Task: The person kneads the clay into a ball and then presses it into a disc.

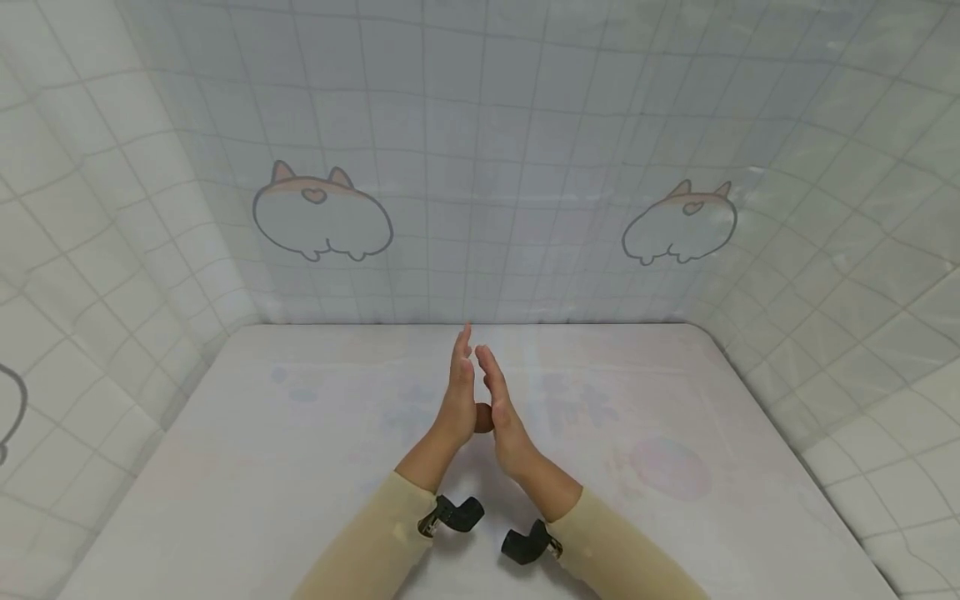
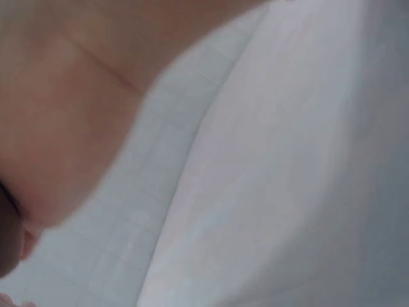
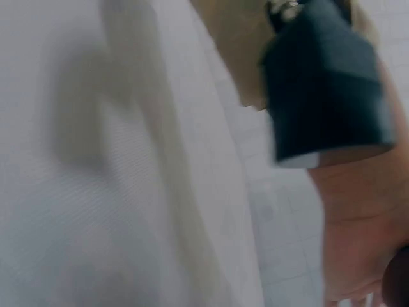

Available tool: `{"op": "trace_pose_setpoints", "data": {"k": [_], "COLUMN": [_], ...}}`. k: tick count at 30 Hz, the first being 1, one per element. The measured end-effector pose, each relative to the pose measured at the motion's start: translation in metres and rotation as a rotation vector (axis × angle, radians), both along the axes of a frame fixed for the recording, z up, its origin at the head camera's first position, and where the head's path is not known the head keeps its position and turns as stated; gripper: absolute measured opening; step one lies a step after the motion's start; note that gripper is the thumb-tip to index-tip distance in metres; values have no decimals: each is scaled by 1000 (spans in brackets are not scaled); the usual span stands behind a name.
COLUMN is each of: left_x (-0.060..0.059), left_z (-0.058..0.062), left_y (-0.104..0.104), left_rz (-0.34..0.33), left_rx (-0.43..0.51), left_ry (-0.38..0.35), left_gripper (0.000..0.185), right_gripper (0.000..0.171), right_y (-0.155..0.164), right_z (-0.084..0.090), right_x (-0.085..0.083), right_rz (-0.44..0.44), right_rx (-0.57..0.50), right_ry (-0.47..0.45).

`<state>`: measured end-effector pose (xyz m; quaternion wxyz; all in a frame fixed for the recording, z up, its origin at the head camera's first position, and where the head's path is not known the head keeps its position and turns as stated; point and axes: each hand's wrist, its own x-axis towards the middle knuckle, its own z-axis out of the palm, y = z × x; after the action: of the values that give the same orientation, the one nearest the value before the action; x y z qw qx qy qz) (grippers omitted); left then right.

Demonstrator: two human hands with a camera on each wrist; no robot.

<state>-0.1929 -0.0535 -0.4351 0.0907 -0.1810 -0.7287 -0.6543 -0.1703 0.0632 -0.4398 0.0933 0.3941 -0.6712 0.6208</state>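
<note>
A small brown ball (image 1: 483, 418) sits between my two palms in the head view, above the middle of the table. From its left side, my left hand (image 1: 459, 402) presses on it with the palm, fingers straight and pointing forward. My right hand (image 1: 508, 421) faces it from the other side, its fingers likewise extended. The fingertips lean toward each other with a narrow gap. Part of the dark ball (image 3: 397, 281) shows at the right wrist view's edge, against a palm. In the left wrist view, a close, blurred hand covers the upper left.
The white table (image 1: 285, 467) has faint pastel prints. Sheeting with grid lines and cartoon animal drawings hangs behind it (image 1: 480, 167) and along both sides. A black camera is strapped to each wrist, the left camera (image 1: 461, 514) close to the right camera (image 1: 525, 543).
</note>
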Motion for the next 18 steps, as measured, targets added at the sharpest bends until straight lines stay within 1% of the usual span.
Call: {"op": "trace_pose_setpoints", "data": {"k": [4, 6, 10, 14, 18], "left_x": [1, 3, 9, 16, 21], "left_z": [-7, -10, -14, -13, -11], "left_y": [1, 2, 7, 11, 12], "left_rz": [-2, -25, -83, -153, -239], "left_rx": [-50, -71, -97, -89, -18], "left_ry": [-40, -62, -97, -113, -113], "left_gripper": [89, 89, 88, 83, 77], "right_gripper": [80, 81, 85, 90, 92], "right_y": [2, 4, 7, 10, 14], "right_z": [7, 12, 19, 20, 17], "right_x": [1, 1, -3, -12, -23], "right_rz": [-45, -75, -135, -190, -227], "right_rx": [-13, -12, 10, 34, 43], "right_ry": [42, 44, 4, -33, -65]}}
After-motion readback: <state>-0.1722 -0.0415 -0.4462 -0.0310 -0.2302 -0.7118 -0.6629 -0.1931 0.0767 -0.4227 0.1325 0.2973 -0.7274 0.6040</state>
